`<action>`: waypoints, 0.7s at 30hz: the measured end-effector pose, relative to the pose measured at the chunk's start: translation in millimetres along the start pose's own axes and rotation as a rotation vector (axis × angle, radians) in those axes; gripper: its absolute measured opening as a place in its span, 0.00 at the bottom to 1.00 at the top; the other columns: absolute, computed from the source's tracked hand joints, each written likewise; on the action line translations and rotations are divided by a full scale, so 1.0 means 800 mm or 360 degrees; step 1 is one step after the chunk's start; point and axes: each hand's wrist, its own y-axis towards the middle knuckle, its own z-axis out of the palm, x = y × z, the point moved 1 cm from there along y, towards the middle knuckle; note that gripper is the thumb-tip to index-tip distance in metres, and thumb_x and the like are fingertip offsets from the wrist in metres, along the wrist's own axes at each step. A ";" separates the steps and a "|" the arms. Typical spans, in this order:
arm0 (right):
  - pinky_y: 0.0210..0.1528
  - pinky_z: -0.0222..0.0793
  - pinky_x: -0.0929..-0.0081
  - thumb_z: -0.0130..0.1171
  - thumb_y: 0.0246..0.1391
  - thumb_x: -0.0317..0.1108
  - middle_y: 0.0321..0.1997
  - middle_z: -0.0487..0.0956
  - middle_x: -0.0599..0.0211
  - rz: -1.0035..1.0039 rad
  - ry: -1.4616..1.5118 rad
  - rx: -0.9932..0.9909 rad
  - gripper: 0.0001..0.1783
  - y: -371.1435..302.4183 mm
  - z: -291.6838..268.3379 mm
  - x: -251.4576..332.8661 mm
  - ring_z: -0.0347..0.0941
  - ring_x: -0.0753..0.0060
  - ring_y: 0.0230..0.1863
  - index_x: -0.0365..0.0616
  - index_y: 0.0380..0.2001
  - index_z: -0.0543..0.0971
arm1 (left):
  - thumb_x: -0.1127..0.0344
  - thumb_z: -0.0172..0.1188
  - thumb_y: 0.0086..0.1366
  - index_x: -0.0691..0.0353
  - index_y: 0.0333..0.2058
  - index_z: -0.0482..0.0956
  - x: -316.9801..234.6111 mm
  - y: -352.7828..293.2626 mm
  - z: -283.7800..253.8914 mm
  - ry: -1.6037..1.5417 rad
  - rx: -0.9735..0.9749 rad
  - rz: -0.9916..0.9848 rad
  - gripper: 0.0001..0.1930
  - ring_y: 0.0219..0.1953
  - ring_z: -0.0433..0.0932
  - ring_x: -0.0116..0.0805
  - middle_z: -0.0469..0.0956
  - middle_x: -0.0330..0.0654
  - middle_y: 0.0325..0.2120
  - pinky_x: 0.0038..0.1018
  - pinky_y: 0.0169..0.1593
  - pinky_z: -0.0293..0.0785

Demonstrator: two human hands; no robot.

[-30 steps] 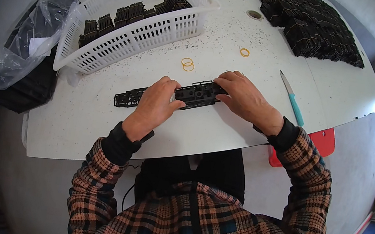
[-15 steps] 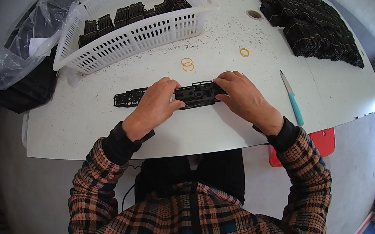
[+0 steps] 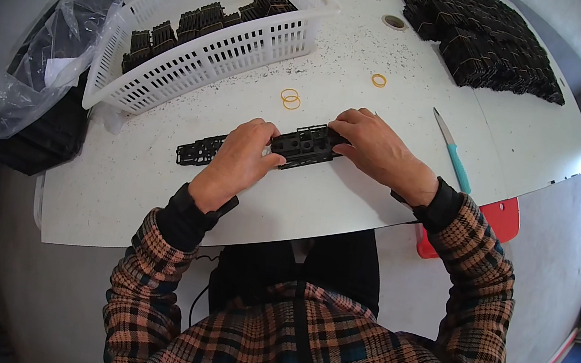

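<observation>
Both hands grip a long black plastic frame strip (image 3: pixel 288 147) near the worktop's (image 3: pixel 348 198) front edge: left hand (image 3: pixel 239 158) fingers clasp its middle, right hand (image 3: pixel 375 148) fingers pinch its right end.

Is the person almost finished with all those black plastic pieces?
Partly, it seems. A big pile of bundled black pieces lies at the table's far right, which looks like finished work. Right now the left hand and right hand hold one long black strip. More black pieces wait in the white basket, and rubber bands lie unused, so plenty remains.
</observation>
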 end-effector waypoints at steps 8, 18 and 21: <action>0.51 0.70 0.62 0.65 0.49 0.30 0.41 0.78 0.55 -0.0109 0.0075 -0.0106 0.14 0.003 0.004 -0.009 0.73 0.54 0.46 0.35 0.39 0.79 | 0.68 0.69 0.52 0.72 0.39 0.76 -0.003 -0.001 -0.002 0.0057 0.0005 0.0019 0.18 0.27 0.75 0.39 0.75 0.49 0.31 0.31 0.33 0.73; 0.50 0.70 0.63 0.66 0.48 0.31 0.41 0.79 0.54 -0.0079 0.0266 -0.0089 0.17 0.005 0.000 -0.023 0.74 0.53 0.46 0.33 0.42 0.79 | 0.67 0.67 0.53 0.70 0.38 0.73 -0.011 -0.001 -0.004 0.0058 0.0079 -0.0039 0.18 0.38 0.74 0.51 0.75 0.52 0.33 0.39 0.43 0.70; 0.49 0.70 0.63 0.66 0.48 0.31 0.41 0.79 0.54 -0.0051 0.0289 -0.0050 0.18 0.005 -0.004 -0.024 0.74 0.52 0.45 0.33 0.42 0.79 | 0.67 0.67 0.53 0.70 0.38 0.73 -0.010 0.000 -0.005 0.0046 0.0095 -0.0032 0.18 0.38 0.74 0.51 0.75 0.52 0.33 0.40 0.43 0.70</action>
